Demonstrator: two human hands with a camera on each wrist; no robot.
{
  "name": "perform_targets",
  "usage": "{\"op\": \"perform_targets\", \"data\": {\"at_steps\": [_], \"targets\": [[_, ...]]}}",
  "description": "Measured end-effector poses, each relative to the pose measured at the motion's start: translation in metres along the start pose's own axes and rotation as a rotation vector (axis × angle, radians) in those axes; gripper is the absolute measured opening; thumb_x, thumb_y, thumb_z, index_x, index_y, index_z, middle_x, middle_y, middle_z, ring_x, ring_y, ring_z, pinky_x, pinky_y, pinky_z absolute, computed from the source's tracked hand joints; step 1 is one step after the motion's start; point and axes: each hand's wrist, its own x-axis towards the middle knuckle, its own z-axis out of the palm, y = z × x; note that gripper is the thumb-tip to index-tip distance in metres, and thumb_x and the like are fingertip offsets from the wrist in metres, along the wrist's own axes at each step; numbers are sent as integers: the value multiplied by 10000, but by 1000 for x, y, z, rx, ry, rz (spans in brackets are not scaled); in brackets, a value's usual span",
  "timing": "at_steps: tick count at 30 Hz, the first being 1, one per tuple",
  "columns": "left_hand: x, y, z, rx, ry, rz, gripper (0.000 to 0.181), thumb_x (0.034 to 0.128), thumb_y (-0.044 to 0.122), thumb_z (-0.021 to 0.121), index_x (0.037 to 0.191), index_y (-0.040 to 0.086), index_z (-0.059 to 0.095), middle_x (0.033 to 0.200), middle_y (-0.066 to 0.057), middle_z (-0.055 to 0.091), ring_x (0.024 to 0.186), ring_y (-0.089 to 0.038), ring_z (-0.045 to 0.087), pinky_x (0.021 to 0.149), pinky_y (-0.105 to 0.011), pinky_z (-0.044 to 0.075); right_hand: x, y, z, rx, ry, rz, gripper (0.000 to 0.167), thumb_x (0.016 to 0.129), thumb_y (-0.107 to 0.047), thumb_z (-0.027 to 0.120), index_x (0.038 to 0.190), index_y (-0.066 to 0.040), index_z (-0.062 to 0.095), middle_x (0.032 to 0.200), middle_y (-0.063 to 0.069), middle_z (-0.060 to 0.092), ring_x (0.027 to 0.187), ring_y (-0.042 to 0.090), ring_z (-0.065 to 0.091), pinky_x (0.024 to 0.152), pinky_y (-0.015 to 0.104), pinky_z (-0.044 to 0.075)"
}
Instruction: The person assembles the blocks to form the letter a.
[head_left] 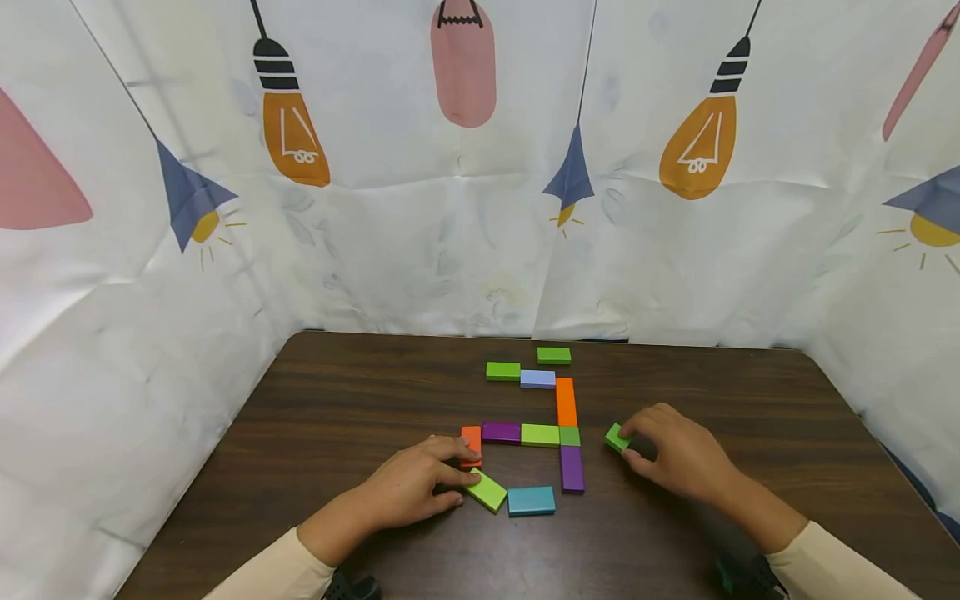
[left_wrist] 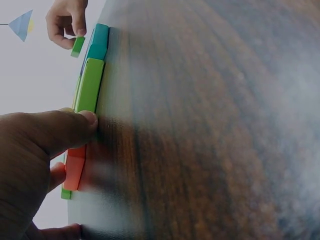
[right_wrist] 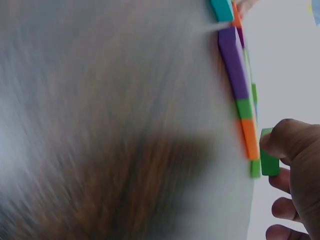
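Note:
My right hand (head_left: 682, 450) pinches a small green block (head_left: 617, 437) between thumb and fingertips, right of the block layout. In the right wrist view this green block (right_wrist: 270, 152) appears lifted off the table. On the left, my left hand (head_left: 412, 482) touches blocks with extended fingers. One fingertip rests on the orange-red block (head_left: 470, 433); another touches the upper end of a slanted lime block (head_left: 487, 493). The thumb lies against the lime block (left_wrist: 90, 85) in the left wrist view. A teal block (head_left: 531, 501) lies just right of the lime one.
A purple block (head_left: 501, 432), a lime block (head_left: 540, 435) and a small green block (head_left: 569, 436) form a row. An orange block (head_left: 566, 402) extends above, a purple block (head_left: 572, 469) below. Farther back lie a lavender block (head_left: 537, 379) and two green blocks (head_left: 503, 371). A printed curtain (head_left: 465, 250) surrounds the table.

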Motion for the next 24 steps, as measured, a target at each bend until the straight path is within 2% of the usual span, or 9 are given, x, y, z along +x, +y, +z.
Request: {"op": "perform_targets", "data": {"at_steps": [7, 16, 24], "targets": [[0, 0, 0, -4, 1, 0, 337, 940, 243, 776, 1276, 244, 751, 1396, 56, 590, 1349, -195, 505, 1114, -493, 402, -7, -20, -2, 35, 31, -53, 274, 762, -238, 898, 969, -257, 719, 1014, -129, 653, 956, 91, 595, 649, 275, 549], [0, 0, 0, -6, 1, -2, 335, 938, 238, 779, 1272, 244, 753, 1394, 54, 590, 1354, -191, 500, 1125, -498, 386, -13, -43, 3, 104, 54, -215, 326, 746, -217, 897, 986, -270, 683, 1012, -186, 621, 959, 72, 582, 712, 289, 558], [1, 1, -1, -6, -4, -7, 338, 941, 247, 775, 1279, 245, 750, 1404, 53, 586, 1358, -195, 498, 1125, -498, 387, -15, -57, 7, 141, 30, -228, 305, 762, -239, 892, 979, -283, 683, 1002, -210, 622, 943, 52, 568, 719, 278, 553]]}}
